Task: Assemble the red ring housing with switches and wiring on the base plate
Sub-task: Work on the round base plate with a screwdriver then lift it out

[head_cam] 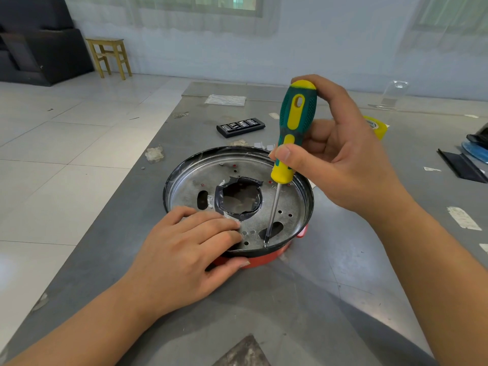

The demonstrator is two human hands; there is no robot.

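A metal base plate sits atop the red ring housing on a grey table. The right hand grips a screwdriver, tip on a rim screw; the left hand presses flat, fingers spread, thumb against the housing.

A round metal base plate with a black rim is lying near the middle of the grey table, sitting on top of a red ring housing that is peeking out beneath its near edge. The left hand is resting on the plate's near-left rim, thumb against the housing. To the right, the right hand is holding a green-and-yellow screwdriver nearly upright over the plate, its tip sitting in a small screw by the near rim. Behind the plate a black case of bits is lying; further back, a white paper sheet. A yellow tape roll is sitting behind the right hand. Off the table, far left, a wooden stool is standing on the floor.
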